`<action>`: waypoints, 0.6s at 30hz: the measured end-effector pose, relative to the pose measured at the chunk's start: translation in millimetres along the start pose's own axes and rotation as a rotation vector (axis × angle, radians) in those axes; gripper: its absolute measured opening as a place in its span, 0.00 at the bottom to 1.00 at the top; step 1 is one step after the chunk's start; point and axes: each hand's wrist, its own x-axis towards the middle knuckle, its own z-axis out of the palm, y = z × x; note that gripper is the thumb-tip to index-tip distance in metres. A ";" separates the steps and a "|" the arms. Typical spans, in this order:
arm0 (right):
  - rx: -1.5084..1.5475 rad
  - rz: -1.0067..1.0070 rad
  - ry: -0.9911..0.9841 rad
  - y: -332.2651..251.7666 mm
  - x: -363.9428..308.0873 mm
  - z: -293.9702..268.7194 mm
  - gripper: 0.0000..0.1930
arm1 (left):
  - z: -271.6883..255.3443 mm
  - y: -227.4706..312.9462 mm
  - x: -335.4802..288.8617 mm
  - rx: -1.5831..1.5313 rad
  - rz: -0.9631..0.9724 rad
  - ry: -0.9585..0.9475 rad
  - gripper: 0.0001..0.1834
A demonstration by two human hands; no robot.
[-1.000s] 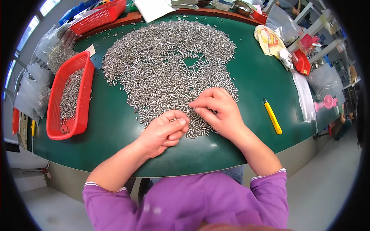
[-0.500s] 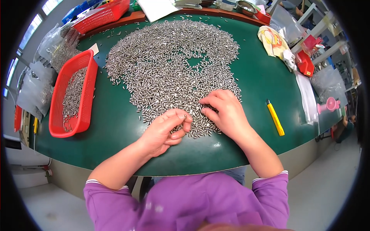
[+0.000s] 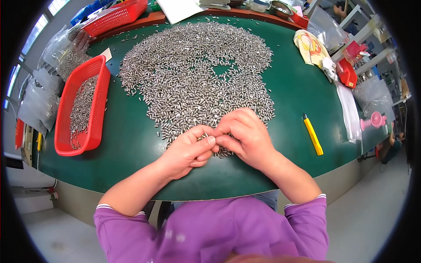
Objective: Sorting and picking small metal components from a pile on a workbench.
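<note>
A wide, flat heap of small silvery metal pins (image 3: 193, 87) covers the middle of the green table. At its near edge my left hand (image 3: 186, 151) and my right hand (image 3: 247, 138) meet, thumbs and forefingers pinched together tip to tip. A small metal pin showed in the left pinch a moment ago; the fingers now cover it. Whatever the right fingertips pinch is hidden too. More pins lie right behind and beneath both hands.
To the left stands a red plastic basket (image 3: 97, 122), partly filled with pins. A yellow utility knife (image 3: 313, 135) lies at the right. Clear bags of parts (image 3: 41, 101) are beyond the basket. A patterned cloth (image 3: 309, 46) and a pink plastic holder (image 3: 375, 120) are along the right side.
My right hand has left the heap, moving left and toward me, and its fingertips now meet those of my left hand. The left hand has stayed almost in place.
</note>
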 end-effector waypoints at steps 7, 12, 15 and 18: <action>0.041 0.146 0.005 9.2 -2.2 -5.6 0.14 | 1.9 2.8 0.2 0.023 0.019 0.012 0.07; -0.192 0.162 -0.079 24.4 -5.7 -4.1 0.13 | 2.2 3.9 1.3 0.035 0.007 0.039 0.08; -0.215 0.158 -0.126 22.2 -3.9 -2.3 0.10 | 1.6 5.1 1.4 0.026 -0.008 0.039 0.09; -0.234 0.152 -0.126 21.3 -3.1 0.4 0.07 | 2.7 6.4 0.5 0.043 -0.023 0.052 0.10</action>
